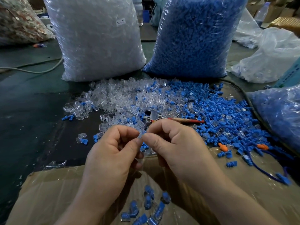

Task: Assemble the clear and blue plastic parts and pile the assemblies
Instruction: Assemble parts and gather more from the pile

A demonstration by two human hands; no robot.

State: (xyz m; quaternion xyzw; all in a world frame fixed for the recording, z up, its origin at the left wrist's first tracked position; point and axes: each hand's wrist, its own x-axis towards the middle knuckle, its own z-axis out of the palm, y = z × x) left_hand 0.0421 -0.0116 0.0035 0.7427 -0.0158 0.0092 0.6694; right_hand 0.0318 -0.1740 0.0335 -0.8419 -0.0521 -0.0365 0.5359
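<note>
- Patterned sack (19,21): far left, lying on the dark table (32,111).
- Cable (32,69): pale, runs along the table from the left edge to the clear bag.
- Clear bag (97,38): far left of centre, upright, full of clear parts, with a white label reading SJ-017.
- Clear pile (116,98): loose clear parts spread in front of the clear bag, with a few blue ones mixed in.
- Cardboard (48,192): flattened sheet at the near edge, under both forearms.
- Left hand (112,151): fingers curled, thumb and forefinger pinching a clear part (140,135) at the tips. The part is mostly hidden.
- Assemblies (146,207): small heap of joined clear-and-blue pieces on the cardboard, near, between the forearms.
- Right hand (175,143): fingers curled, thumb and forefinger pinched, meeting the left fingertips on the same clear part. Whether a blue part is also in its grip cannot be told.
- Red-handled tool (191,121): lies on the table just beyond the hands, metal head to the left.
- Blue bag (194,34): far right of centre, upright, full of blue parts, beside the clear bag.
- Blue pile (227,119): loose blue parts spread in front of the blue bag, touching the clear pile.
- Orange pieces (221,147): two, at the near edge of the blue pile.
- Blue cord (259,169): on the cardboard, near right.
- Right bag (279,114): at the right edge, holding blue and clear pieces.
</note>
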